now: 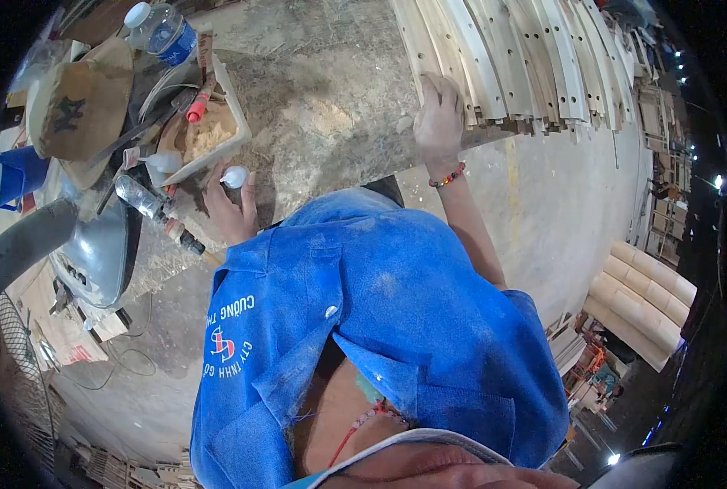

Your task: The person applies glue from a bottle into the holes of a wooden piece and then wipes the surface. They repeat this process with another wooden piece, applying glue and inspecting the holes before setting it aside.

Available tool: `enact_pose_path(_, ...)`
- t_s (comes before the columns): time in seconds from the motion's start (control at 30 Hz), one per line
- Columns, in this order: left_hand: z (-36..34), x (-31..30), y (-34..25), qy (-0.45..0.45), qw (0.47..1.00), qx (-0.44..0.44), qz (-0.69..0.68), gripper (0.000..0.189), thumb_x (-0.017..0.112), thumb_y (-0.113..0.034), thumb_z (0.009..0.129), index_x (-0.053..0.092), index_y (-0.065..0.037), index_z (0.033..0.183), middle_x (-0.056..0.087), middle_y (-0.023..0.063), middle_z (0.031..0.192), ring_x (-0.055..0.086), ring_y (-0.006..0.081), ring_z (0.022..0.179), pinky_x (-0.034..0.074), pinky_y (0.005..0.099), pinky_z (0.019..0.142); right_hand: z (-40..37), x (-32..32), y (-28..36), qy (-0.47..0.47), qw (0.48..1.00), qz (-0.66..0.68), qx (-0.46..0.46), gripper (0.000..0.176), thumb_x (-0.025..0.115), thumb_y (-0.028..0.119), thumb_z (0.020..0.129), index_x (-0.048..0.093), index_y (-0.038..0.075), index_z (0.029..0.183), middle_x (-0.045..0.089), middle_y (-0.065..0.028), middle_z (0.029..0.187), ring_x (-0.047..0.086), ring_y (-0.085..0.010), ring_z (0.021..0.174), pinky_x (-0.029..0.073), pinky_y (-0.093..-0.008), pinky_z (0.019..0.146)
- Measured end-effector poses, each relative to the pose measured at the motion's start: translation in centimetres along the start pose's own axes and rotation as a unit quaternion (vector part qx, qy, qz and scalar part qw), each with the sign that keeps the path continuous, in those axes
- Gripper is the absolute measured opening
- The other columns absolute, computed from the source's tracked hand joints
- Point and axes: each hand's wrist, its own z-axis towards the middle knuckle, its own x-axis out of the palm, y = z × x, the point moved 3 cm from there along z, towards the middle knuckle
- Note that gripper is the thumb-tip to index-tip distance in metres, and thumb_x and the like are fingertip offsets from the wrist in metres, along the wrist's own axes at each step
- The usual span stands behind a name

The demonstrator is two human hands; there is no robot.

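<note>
Left hand: The left hand curls thumb and fingers around a small white bottle, its smooth, rounded top and narrow tip showing near the workbench's edge.
Right hand: Dusty fingers of the right hand rest against the outermost wooden strip, knuckles slightly bent; whether they grip it or only lie on it, one cannot tell. A beaded bracelet in mixed colors rings the wrist.
Wooden strips: Long, pale and gently curved, the wooden strips lie side by side at the far right of the workbench, dotted with dark round holes, their ends unevenly lined up.
Workbench: The workbench shows a mottled, gray-brown, dust-marked top.
Tray: Beside the left hand, an angular, pale-rimmed tray holds fine tan powder, with a red marker over it and a second white bottle at its near side.
Far left: A clear plastic bottle with a blue label and white cap lies beyond a tan fabric cap; a glossy blue container sits nearer.
Clothing: A blue work jacket, powdered with pale dust, carries white lettering and a red-and-white emblem.
</note>
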Motion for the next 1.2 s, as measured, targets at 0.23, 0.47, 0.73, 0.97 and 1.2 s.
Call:
enact_pose_path(0.23,-0.4,-0.2,0.7,-0.022,0.999,0.035,0.012,0.056,0.073,-0.031,0.086,0.053,0.0,0.128,0.058,0.0169,0.12,0.053,0.0323,0.109,0.039,0.0409,0.096,1.4,0.9,0.5,0.012,0.993,-0.118,0.009,0.061,0.066,0.004,0.074,0.05,0.015,0.132,0.047,-0.015,0.121,0.05,-0.035,0.11,0.043,-0.0478,0.093)
enact_pose_path(0.47,-0.4,-0.4,1.1,-0.04,0.998,0.045,-0.011,0.056,0.074,-0.028,0.085,0.052,0.0,0.129,0.056,0.0168,0.121,0.053,0.031,0.109,0.041,0.0387,0.094,2.1,0.2,1.5,0.055,0.994,0.055,0.081,0.067,0.072,0.008,0.07,0.05,0.013,0.132,0.046,-0.0173,0.117,0.05,-0.0352,0.11,0.043,-0.0445,0.095)
enact_pose_path(0.73,-0.3,-0.4,0.6,-0.037,0.997,0.057,-0.026,0.058,0.074,-0.031,0.086,0.051,0.0,0.13,0.055,0.0187,0.12,0.053,0.0311,0.106,0.045,0.0381,0.09,0.4,2.2,1.0,0.005,0.987,0.143,0.067,0.061,0.074,0.015,0.077,0.049,0.009,0.132,0.052,-0.0202,0.119,0.059,-0.0357,0.104,0.052,-0.0432,0.088)
enact_pose_path(0.97,-0.4,-0.6,0.3,-0.029,0.999,0.016,-0.018,0.057,0.074,-0.028,0.085,0.052,0.0,0.13,0.056,0.018,0.118,0.054,0.03,0.105,0.045,0.0376,0.089,-0.2,3.8,-4.2,0.002,0.832,0.484,0.27,0.032,0.053,0.002,0.091,0.053,0.0,0.124,0.065,-0.016,0.095,0.069,-0.0225,0.08,0.058,-0.0321,0.069)
enact_pose_path(1.2,-0.2,-0.6,0.7,-0.015,1.0,0.011,-0.014,0.057,0.075,-0.03,0.084,0.053,-0.001,0.129,0.057,0.0175,0.12,0.053,0.0309,0.109,0.041,0.0397,0.095,0.5,3.7,-3.4,0.049,0.858,0.453,0.237,0.028,0.052,0.004,0.092,0.056,0.0,0.119,0.066,-0.0143,0.092,0.069,-0.0226,0.079,0.057,-0.0345,0.071)
